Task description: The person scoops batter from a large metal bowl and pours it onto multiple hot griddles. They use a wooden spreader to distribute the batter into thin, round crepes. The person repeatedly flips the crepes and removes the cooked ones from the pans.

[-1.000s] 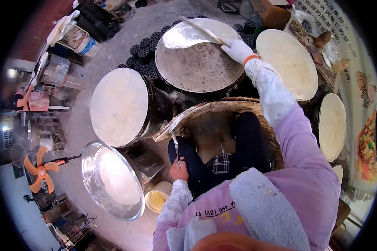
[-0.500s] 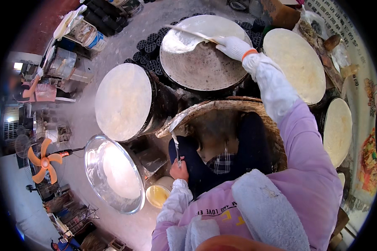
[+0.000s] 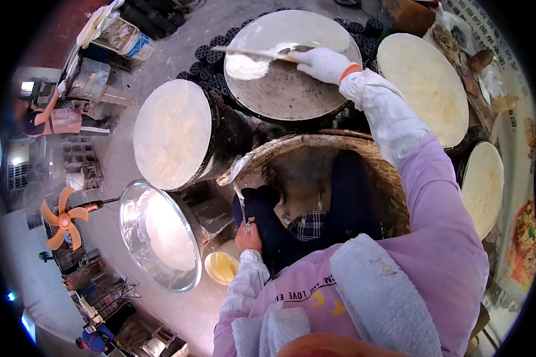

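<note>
My right hand (image 3: 324,64), in a white glove with an orange cuff, grips a thin wooden batter spreader (image 3: 250,53) over the large round griddle (image 3: 298,98) in front of me. Pale batter coats the griddle's far part, with a thick white pool (image 3: 246,66) beneath the spreader at the left. The near part is bare, dark metal. Bare and low by my knee, my left hand (image 3: 249,237) is closed round the handle of a long-handled metal tool (image 3: 240,193), its flat-looking end smeared with batter. Its exact kind is unclear.
Round griddles covered with pale sheets stand at left (image 3: 173,134) and right (image 3: 423,89). A clear basin of white batter (image 3: 170,229) and a tub with yellow contents (image 3: 222,267) sit at lower left. Beyond are coal briquettes (image 3: 203,55), an orange fan (image 3: 64,219) and another person (image 3: 53,122).
My right hand and the spreader have swept left, and the batter now covers more of the griddle's far side. My left hand still holds its tool. The whole view has shifted slightly.
</note>
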Tool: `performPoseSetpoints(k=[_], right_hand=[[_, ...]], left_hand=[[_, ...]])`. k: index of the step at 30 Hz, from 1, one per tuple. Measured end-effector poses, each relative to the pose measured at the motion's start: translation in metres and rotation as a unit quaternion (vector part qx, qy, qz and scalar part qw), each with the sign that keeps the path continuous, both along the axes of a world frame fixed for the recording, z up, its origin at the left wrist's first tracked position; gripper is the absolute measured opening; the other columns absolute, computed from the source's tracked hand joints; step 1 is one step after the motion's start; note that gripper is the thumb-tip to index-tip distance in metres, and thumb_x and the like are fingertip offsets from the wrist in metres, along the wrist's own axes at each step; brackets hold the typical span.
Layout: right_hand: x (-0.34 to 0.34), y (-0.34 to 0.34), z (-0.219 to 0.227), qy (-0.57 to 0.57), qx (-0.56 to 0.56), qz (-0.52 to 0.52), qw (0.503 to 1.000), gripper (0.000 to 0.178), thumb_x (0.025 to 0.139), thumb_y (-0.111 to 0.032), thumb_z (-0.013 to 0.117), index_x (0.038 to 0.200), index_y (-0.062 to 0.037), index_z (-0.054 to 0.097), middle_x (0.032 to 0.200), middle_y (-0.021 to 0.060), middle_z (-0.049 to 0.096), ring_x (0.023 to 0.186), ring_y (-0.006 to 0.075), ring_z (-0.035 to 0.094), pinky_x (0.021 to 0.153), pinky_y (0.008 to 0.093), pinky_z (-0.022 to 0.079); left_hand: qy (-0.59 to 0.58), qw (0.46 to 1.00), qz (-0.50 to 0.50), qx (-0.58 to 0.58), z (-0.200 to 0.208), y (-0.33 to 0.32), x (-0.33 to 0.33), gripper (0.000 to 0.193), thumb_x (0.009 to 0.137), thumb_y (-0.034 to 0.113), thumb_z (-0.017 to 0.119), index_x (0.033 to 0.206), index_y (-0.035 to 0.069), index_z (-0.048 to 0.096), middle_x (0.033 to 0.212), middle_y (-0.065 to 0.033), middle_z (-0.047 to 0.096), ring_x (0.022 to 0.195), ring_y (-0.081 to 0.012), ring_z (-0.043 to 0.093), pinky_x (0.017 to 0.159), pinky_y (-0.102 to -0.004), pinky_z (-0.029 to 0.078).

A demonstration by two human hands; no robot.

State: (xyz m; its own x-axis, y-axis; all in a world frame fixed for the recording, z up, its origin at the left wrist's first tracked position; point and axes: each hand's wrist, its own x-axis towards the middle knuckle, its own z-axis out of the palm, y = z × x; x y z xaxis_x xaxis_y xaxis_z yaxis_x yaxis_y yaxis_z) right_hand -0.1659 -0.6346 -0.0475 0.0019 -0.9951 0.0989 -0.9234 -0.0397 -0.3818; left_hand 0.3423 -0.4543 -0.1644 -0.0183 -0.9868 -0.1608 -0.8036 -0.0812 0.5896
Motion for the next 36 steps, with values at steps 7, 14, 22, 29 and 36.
performPoseSetpoints(k=[7, 14, 22, 29, 36], right_hand=[[0.012, 0.123, -0.002, -0.091, 0.049, 0.027, 0.994, 0.041, 0.1, -0.027, 0.054, 0.14, -0.0225, 0.054, 0.105, 0.0199, 0.069, 0.094, 0.0392, 0.067, 0.081, 0.0436, 0.054], [0.001, 0.116, -0.028, -0.233, 0.004, -0.068, 0.97, 0.044, 0.099, -0.032, 0.055, 0.138, -0.0107, 0.056, 0.119, 0.0221, 0.067, 0.109, 0.0327, 0.066, 0.094, 0.0361, 0.05], [0.089, 0.165, 0.014, -0.504, 0.134, -0.164, 0.837, 0.058, 0.084, -0.018, 0.074, 0.139, -0.0076, 0.058, 0.079, -0.0018, 0.063, 0.062, 0.0048, 0.055, 0.056, 0.0213, 0.044], [0.255, 0.106, -0.007, -0.728, 0.062, -0.217, 0.648, 0.051, 0.095, -0.014, 0.06, 0.144, -0.0182, 0.046, 0.074, -0.0008, 0.057, 0.054, 0.0092, 0.053, 0.045, 0.0249, 0.043], [0.283, 0.131, -0.04, -0.725, 0.004, -0.339, 0.599, 0.052, 0.097, -0.013, 0.053, 0.148, -0.021, 0.045, 0.069, -0.0023, 0.052, 0.048, 0.0065, 0.044, 0.042, 0.0239, 0.037]], left_hand=[[0.033, 0.999, -0.01, -0.036, -0.002, 0.005, -0.001, 0.025, 0.086, 0.023, 0.057, 0.099, 0.011, 0.076, 0.087, -0.0178, 0.072, 0.078, -0.0341, 0.07, 0.072, -0.0424, 0.053], [0.019, 0.999, -0.027, -0.009, -0.001, 0.001, -0.006, 0.024, 0.087, 0.021, 0.057, 0.098, 0.011, 0.076, 0.087, -0.0166, 0.072, 0.077, -0.0332, 0.07, 0.072, -0.0411, 0.053], [0.071, 0.997, -0.002, -0.029, -0.006, 0.008, 0.008, 0.024, 0.087, 0.019, 0.056, 0.096, 0.01, 0.076, 0.087, -0.016, 0.073, 0.076, -0.0304, 0.071, 0.072, -0.0404, 0.054], [0.114, 0.991, -0.017, -0.067, -0.019, 0.001, 0.029, 0.025, 0.087, 0.019, 0.055, 0.097, 0.009, 0.076, 0.089, -0.016, 0.073, 0.079, -0.0312, 0.071, 0.073, -0.0404, 0.054], [0.123, 0.991, -0.006, -0.061, -0.022, -0.002, 0.043, 0.025, 0.088, 0.019, 0.055, 0.096, 0.009, 0.077, 0.09, -0.0159, 0.073, 0.081, -0.0326, 0.071, 0.075, -0.041, 0.054]])
